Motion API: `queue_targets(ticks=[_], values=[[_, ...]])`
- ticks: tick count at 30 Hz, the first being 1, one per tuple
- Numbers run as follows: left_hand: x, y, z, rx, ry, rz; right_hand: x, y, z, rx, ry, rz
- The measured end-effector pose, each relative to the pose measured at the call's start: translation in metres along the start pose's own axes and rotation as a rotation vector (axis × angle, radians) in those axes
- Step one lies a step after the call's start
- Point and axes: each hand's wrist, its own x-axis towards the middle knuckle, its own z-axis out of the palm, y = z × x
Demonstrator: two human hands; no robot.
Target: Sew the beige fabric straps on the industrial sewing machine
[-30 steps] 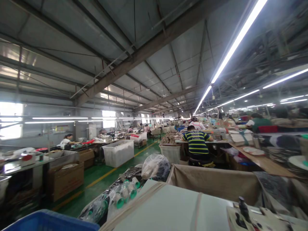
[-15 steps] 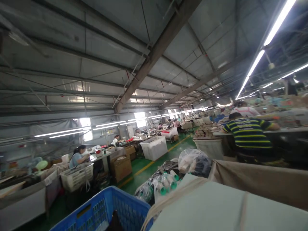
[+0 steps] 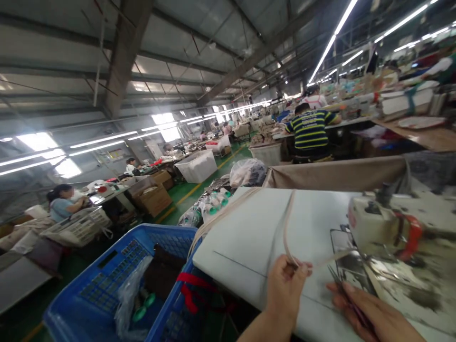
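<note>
My left hand (image 3: 285, 289) is closed in a pinch on a narrow beige fabric strip (image 3: 287, 232) above the pale table (image 3: 242, 232). From the fingers, the strip runs back to the table's far edge, and another length stretches right toward the sewing machine (image 3: 377, 228). Thread snips (image 3: 337, 278), slim with dark pointed tips, lie in my right hand (image 3: 366, 308), their tips aimed at the stretch of strip between my left hand and the machine. The tips are apart from the strip. Part of the snips' handle is hidden in the palm.
A blue plastic crate (image 3: 89, 285) holding dark fabric and clear plastic stands left of the table, with red ties (image 3: 188, 285) at its side. Beyond lie bagged thread cones (image 3: 213, 202) and a brown cloth-lined bin (image 3: 338, 173). A person in a striped shirt (image 3: 309, 130) sits behind.
The view has swung right and down, bringing the sewing machine, both my hands, the held strip and the snips into sight. More of the table and crate shows.
</note>
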Motion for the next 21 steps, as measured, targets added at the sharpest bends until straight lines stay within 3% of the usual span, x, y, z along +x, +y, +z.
queue_targets(ticks=[3, 7, 14, 21], values=[[-0.005, 0.002, -0.004, 0.045, -0.007, 0.005, -0.008, -0.016, 0.011, 0.079, -0.134, -0.018], [-0.006, -0.006, -0.010, 0.029, -0.020, 0.000, -0.013, -0.026, 0.018, 0.128, -0.146, -0.018], [-0.007, -0.011, -0.014, 0.042, 0.018, 0.032, -0.014, -0.022, 0.017, 0.125, -0.269, 0.039], [-0.009, -0.013, -0.019, 0.048, -0.014, 0.021, -0.011, -0.020, 0.020, 0.192, -0.263, 0.054]])
